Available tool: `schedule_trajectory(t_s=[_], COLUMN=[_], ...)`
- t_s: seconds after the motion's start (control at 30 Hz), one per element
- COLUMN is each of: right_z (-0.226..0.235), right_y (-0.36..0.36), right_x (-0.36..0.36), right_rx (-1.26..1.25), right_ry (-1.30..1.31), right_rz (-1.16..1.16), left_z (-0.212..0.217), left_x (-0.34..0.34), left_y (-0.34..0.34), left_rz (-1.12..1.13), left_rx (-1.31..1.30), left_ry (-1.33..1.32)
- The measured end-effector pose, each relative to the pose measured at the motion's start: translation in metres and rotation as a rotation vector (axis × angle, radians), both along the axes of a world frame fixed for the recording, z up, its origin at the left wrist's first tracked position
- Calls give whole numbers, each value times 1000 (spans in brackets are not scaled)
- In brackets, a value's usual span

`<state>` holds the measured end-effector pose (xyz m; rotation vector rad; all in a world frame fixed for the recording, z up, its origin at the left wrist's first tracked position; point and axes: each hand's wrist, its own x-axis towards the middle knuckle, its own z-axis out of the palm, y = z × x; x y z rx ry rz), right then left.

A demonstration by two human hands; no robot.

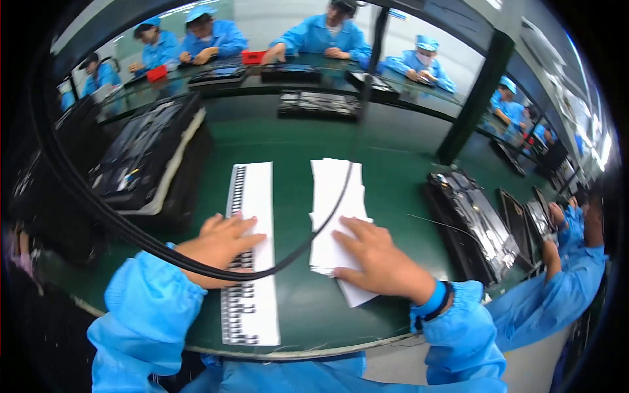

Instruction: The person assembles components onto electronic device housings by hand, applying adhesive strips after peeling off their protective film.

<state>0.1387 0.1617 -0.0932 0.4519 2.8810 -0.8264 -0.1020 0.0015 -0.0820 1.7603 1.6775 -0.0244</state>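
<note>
In the head view, my left hand [219, 250] lies across the middle of a long white paper strip with black printed marks [263, 190], its fingers loosely spread and gripping nothing that I can see. The strip runs near to far on the green bench [406, 177]. To its right, my right hand [383, 263] rests on a stack of white paper pieces [335, 187], fingers apart, thumb by the near edge, where one piece juts out askew; whether I pinch any sheet, I cannot tell. A black cable [246, 276] loops across the view. I judge the step in hand to be steadying paper on both sides; the next move calls for fingertips slipped under just one edge.
</note>
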Motion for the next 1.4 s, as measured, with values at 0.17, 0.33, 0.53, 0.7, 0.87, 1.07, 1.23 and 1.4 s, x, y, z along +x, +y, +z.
schedule_trajectory(t_s=[0.17,0.33,0.53,0.7,0.87,1.07,1.23,1.4], right_z=[12,5,-64,-120,-109,-75,-15,33], right_y=[6,66,135,145,111,110,152,171], right_x=[-67,-119,-83,-100,-106,-83,-85,-57], right_rx=[-199,58,-13,117,75,32,127,-1027], right_ry=[-16,-248,37,-30,100,689,872,1000], right_rz=[-48,-315,-773,-778,-969,-1101,-1278,-1153], left_z=[16,-18,-100,-154,-126,-104,-43,5], left_x=[-23,-58,-69,-81,-44,-24,-16,-15], left_y=[53,116,116,90,104,123,173,188], left_rz=[132,669,1074,1321,1146,1178,1142,1094], left_rx=[339,586,504,481,467,619,863,955], left_ry=[-57,53,8,87,-159,-160,25,-98])
